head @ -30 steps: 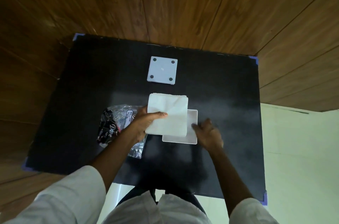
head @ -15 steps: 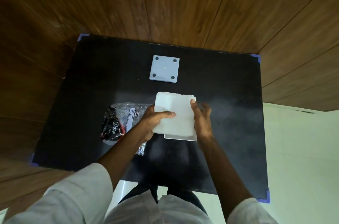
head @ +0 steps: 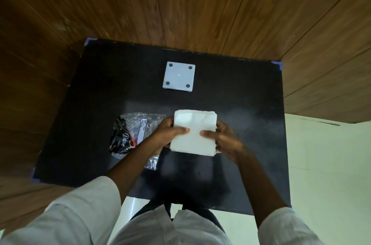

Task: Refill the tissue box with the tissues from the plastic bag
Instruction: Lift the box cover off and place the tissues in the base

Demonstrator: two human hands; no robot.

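Now clamped from both sides by left hand (head: 167, 134) and right hand (head: 224, 139), tissues (head: 193, 134) squared over box, ready for pressing in.

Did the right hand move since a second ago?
Yes. The right hand slid left, away from the bare mat and onto the tissues, toward the bag. Both hands now grip the stack from opposite sides.
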